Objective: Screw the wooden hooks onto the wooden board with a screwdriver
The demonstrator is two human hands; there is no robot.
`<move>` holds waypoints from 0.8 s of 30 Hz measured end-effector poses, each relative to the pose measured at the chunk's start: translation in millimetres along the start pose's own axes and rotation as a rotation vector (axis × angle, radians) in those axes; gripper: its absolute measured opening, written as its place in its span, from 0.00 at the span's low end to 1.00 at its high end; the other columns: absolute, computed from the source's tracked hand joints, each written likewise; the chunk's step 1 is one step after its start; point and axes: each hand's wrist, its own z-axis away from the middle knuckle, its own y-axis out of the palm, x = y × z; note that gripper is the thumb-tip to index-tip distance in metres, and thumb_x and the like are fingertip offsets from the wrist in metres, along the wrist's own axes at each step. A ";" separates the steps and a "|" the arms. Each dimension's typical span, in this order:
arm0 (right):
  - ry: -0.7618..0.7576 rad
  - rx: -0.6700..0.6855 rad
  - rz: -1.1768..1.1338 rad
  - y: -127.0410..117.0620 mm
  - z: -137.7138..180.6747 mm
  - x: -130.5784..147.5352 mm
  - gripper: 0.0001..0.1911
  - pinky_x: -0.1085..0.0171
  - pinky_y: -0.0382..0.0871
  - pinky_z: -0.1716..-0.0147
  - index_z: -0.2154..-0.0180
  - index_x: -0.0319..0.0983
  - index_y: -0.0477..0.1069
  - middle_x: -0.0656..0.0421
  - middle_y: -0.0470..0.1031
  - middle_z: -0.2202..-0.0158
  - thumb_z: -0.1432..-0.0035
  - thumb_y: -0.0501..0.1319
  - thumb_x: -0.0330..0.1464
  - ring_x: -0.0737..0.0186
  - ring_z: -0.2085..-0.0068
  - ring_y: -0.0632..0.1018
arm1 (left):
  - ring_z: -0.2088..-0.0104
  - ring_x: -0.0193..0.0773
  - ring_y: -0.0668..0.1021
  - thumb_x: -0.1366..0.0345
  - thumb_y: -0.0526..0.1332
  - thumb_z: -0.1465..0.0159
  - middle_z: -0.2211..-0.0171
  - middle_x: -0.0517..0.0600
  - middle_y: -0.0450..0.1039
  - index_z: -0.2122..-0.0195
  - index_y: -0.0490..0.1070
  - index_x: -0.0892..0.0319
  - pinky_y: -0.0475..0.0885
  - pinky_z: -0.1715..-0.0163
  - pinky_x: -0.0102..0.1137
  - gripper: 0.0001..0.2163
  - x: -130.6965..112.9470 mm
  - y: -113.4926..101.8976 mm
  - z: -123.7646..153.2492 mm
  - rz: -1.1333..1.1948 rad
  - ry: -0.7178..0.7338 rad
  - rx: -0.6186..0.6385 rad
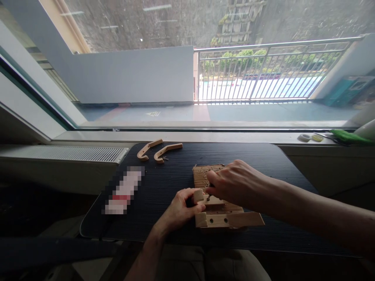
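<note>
My left hand [180, 208] is closed on the near left corner of a wooden frame [225, 218]. The thumb lies over a small block at that corner and the fingers are wrapped round its side. That grip holds the frame. The frame lies flat on the black ribbed worktop [164, 183], at the near edge, right of centre.

My right hand [234, 183] comes in from the right, above the frame. Its fingertips are bunched together and pressed down onto the frame's top, just beside the left thumb. The grip is closed, but I cannot tell whether it pinches anything small.

A flat wooden board [200, 175] with specks on its face lies just behind the frame, partly under my right hand. Two curved wooden pieces [159, 150] lie side by side at the far edge, well apart from both hands. Beyond the worktop, a window looks onto a railing [263, 70].
</note>
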 end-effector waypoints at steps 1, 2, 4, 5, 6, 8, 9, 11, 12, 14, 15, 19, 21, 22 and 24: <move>0.017 0.007 -0.032 -3.7 -0.1 1.2 0.12 0.65 0.41 0.84 0.74 0.38 0.62 0.65 0.62 0.83 0.41 0.62 0.32 0.67 0.82 0.66 | 0.54 0.45 0.74 0.63 0.63 0.44 0.58 0.49 0.75 0.55 0.74 0.56 0.66 0.50 0.35 0.15 -0.9 -0.3 0.2 -0.002 0.000 0.000; 0.023 0.010 -0.070 -6.7 0.1 1.9 0.12 0.65 0.42 0.83 0.74 0.38 0.63 0.64 0.63 0.81 0.42 0.62 0.33 0.66 0.81 0.67 | 0.54 0.45 0.74 0.63 0.63 0.44 0.58 0.49 0.75 0.55 0.74 0.57 0.66 0.51 0.35 0.15 -1.7 -0.5 0.4 -0.001 0.000 0.000; -0.005 0.000 -0.139 -9.4 1.7 1.6 0.09 0.65 0.45 0.81 0.72 0.38 0.64 0.63 0.67 0.77 0.42 0.62 0.31 0.66 0.77 0.69 | 0.55 0.44 0.75 0.63 0.63 0.44 0.59 0.49 0.76 0.55 0.73 0.57 0.67 0.51 0.35 0.15 -2.5 -0.8 0.7 0.006 0.001 0.005; -0.040 -0.011 -0.163 -9.4 2.8 0.9 0.07 0.65 0.46 0.81 0.71 0.38 0.64 0.62 0.68 0.75 0.43 0.62 0.29 0.65 0.76 0.69 | 0.55 0.44 0.75 0.63 0.62 0.44 0.59 0.49 0.76 0.55 0.73 0.56 0.67 0.52 0.35 0.15 -2.6 -0.8 0.8 0.008 0.002 0.009; -0.083 -0.020 -0.179 -8.8 3.7 -0.2 0.06 0.65 0.47 0.80 0.71 0.38 0.64 0.62 0.68 0.73 0.43 0.61 0.27 0.65 0.75 0.68 | 0.55 0.44 0.75 0.63 0.62 0.44 0.59 0.48 0.76 0.55 0.73 0.56 0.67 0.52 0.35 0.15 -2.4 -0.8 0.9 0.008 0.003 0.011; -0.156 -0.014 -0.198 -7.2 4.6 -2.5 0.06 0.66 0.48 0.79 0.70 0.38 0.64 0.61 0.68 0.73 0.44 0.60 0.24 0.66 0.75 0.67 | 0.55 0.44 0.75 0.63 0.63 0.44 0.59 0.48 0.76 0.56 0.74 0.56 0.67 0.51 0.35 0.14 -1.4 -0.6 0.7 0.003 0.004 0.010; -0.181 -0.003 -0.207 -6.6 4.5 -3.4 0.07 0.66 0.48 0.79 0.71 0.38 0.64 0.62 0.67 0.73 0.44 0.60 0.23 0.66 0.75 0.65 | 0.55 0.44 0.75 0.63 0.63 0.44 0.59 0.48 0.76 0.56 0.74 0.56 0.66 0.51 0.35 0.14 -0.7 -0.5 0.4 -0.002 0.004 0.007; -0.204 0.019 -0.211 -5.6 3.6 -4.5 0.09 0.65 0.48 0.78 0.72 0.38 0.63 0.63 0.66 0.74 0.46 0.60 0.21 0.67 0.77 0.63 | 0.55 0.44 0.75 0.63 0.63 0.44 0.59 0.48 0.76 0.56 0.74 0.56 0.66 0.50 0.35 0.14 0.8 -0.4 -0.1 -0.013 0.004 0.003; -0.206 0.020 -0.204 -5.1 3.1 -4.7 0.09 0.65 0.48 0.79 0.72 0.38 0.63 0.63 0.65 0.75 0.46 0.61 0.20 0.68 0.77 0.62 | 0.55 0.44 0.75 0.63 0.63 0.44 0.59 0.48 0.76 0.56 0.74 0.55 0.66 0.50 0.35 0.14 1.6 -0.4 -0.3 -0.018 0.003 -0.001; -0.198 0.010 -0.176 -3.5 2.5 -4.4 0.10 0.65 0.47 0.79 0.73 0.37 0.63 0.64 0.64 0.76 0.46 0.61 0.20 0.68 0.78 0.62 | 0.54 0.44 0.74 0.63 0.63 0.44 0.59 0.48 0.75 0.56 0.74 0.55 0.65 0.49 0.35 0.14 3.0 -0.4 -0.6 -0.027 0.004 -0.011; -0.181 0.009 -0.156 -2.3 2.5 -4.1 0.09 0.65 0.47 0.80 0.72 0.37 0.63 0.64 0.64 0.77 0.45 0.60 0.21 0.68 0.79 0.62 | 0.53 0.44 0.74 0.63 0.63 0.45 0.59 0.48 0.75 0.56 0.74 0.55 0.65 0.49 0.35 0.14 3.5 -0.4 -0.7 -0.029 0.004 -0.016; -0.071 0.047 -0.073 3.1 2.5 -2.8 0.06 0.65 0.43 0.82 0.71 0.37 0.65 0.65 0.64 0.80 0.42 0.60 0.24 0.69 0.81 0.64 | 0.54 0.44 0.74 0.63 0.63 0.45 0.58 0.48 0.75 0.55 0.74 0.55 0.66 0.50 0.34 0.15 3.0 -0.4 -0.8 -0.028 0.006 -0.015; -0.033 0.046 -0.038 4.8 1.2 -2.3 0.06 0.66 0.42 0.83 0.70 0.36 0.65 0.64 0.65 0.80 0.42 0.60 0.25 0.69 0.81 0.65 | 0.55 0.44 0.74 0.63 0.63 0.44 0.59 0.49 0.75 0.55 0.74 0.56 0.66 0.51 0.34 0.15 1.3 -0.7 -0.7 -0.026 0.008 -0.007; -0.021 0.038 -0.023 5.0 0.3 -2.0 0.06 0.66 0.41 0.83 0.70 0.36 0.65 0.64 0.65 0.81 0.41 0.60 0.26 0.69 0.81 0.66 | 0.55 0.44 0.74 0.63 0.63 0.45 0.59 0.49 0.75 0.55 0.74 0.57 0.67 0.51 0.34 0.15 0.2 -0.9 -0.5 -0.023 0.007 -0.004; -0.006 0.027 -0.002 4.2 -1.8 -1.2 0.08 0.66 0.39 0.83 0.72 0.37 0.65 0.64 0.64 0.83 0.40 0.60 0.28 0.69 0.82 0.66 | 0.54 0.44 0.74 0.64 0.63 0.45 0.59 0.50 0.75 0.55 0.74 0.57 0.67 0.52 0.34 0.15 -2.0 -1.3 0.1 -0.015 -0.002 -0.001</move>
